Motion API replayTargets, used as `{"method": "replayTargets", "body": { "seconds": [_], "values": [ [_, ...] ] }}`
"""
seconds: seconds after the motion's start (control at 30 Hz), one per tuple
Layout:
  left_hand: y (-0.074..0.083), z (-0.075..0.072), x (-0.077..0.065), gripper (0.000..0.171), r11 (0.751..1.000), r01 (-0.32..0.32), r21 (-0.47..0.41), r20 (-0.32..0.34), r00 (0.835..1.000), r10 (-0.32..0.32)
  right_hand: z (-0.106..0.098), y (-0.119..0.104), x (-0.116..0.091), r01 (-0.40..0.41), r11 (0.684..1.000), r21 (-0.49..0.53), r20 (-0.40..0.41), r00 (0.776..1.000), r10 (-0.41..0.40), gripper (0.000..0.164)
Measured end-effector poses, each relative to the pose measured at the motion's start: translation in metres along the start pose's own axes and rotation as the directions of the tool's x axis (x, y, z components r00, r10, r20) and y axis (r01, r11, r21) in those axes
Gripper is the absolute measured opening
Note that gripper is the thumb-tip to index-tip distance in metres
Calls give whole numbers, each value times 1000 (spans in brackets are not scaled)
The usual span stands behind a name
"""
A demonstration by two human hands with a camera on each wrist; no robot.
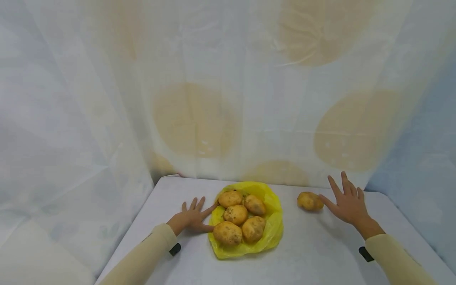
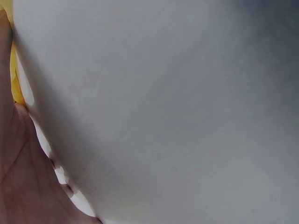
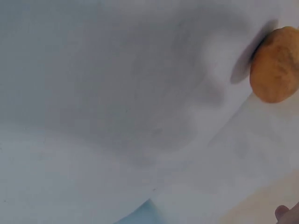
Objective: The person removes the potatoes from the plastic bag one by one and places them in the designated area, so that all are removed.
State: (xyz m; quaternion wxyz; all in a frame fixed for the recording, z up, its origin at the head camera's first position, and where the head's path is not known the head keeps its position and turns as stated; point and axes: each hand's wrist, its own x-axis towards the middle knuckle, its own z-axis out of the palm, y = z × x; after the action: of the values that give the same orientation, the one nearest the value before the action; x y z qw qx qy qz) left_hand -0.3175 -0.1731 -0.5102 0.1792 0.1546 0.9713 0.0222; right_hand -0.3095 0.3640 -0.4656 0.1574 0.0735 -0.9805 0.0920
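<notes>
A yellow plastic bag [image 1: 274,229] lies spread on the table, with several potatoes [image 1: 228,232] resting on it. At its left side my left hand [image 1: 192,217] is spread, the thumb and index fingertip right at the bag's edge. In the left wrist view the left palm [image 2: 23,172] shows along the left border, with a strip of yellow bag beyond it. One lone potato [image 1: 310,201] sits to the right of the bag. My right hand [image 1: 349,206] hovers just right of that potato, fingers spread and nothing held. The right wrist view shows the lone potato [image 3: 275,65] at its upper right.
The white table [image 1: 292,257] ends at a back edge close behind the bag. Pale sheeting with tan circles [image 1: 196,118] hangs behind it, and more sheeting [image 1: 64,158] stands at the left. Bluish sheeting [image 1: 420,178] is at the right.
</notes>
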Motion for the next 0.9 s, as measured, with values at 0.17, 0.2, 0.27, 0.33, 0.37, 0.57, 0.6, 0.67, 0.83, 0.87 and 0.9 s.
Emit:
{"method": "replayTargets", "body": {
  "seconds": [0.17,0.2,0.27,0.33,0.37,0.57,0.6,0.67,0.83,0.87,0.9],
  "values": [
    [-1,-1,-1,96,1000,9,26,-6,1000,-9,-1,-13,-1,38,999,-10,15,999,-37,84],
    [-1,-1,-1,97,1000,8,27,-10,1000,-8,-1,-16,-1,44,999,-12,16,999,-44,84],
    [-1,0,0,97,1000,3,26,-13,1000,-3,-1,-20,0,52,999,-11,24,998,-52,83],
    [-2,1,1,96,1000,1,23,-10,1000,-1,0,-25,1,57,998,-10,35,998,-56,84],
    [-2,2,1,96,1000,1,24,-7,1000,-1,1,-26,1,61,998,-12,38,997,-60,85],
    [0,2,2,95,1000,2,19,-5,1000,-2,1,-43,10,102,995,-18,39,994,-101,85],
    [0,2,1,95,1000,3,19,-6,1000,-3,0,-47,12,112,994,-15,41,993,-111,84],
    [-1,4,1,95,1000,6,23,-4,1000,-6,1,-55,13,134,991,-12,39,990,-134,83],
    [-3,5,3,96,999,5,33,-10,1000,-5,5,-73,13,188,982,20,13,982,-188,82],
    [-3,5,3,95,999,6,36,-11,1000,-6,6,-76,13,196,980,27,11,980,-196,82],
    [-3,5,3,95,999,7,38,-12,1000,-6,7,-79,13,204,978,34,6,979,-205,81]
  ]
}}
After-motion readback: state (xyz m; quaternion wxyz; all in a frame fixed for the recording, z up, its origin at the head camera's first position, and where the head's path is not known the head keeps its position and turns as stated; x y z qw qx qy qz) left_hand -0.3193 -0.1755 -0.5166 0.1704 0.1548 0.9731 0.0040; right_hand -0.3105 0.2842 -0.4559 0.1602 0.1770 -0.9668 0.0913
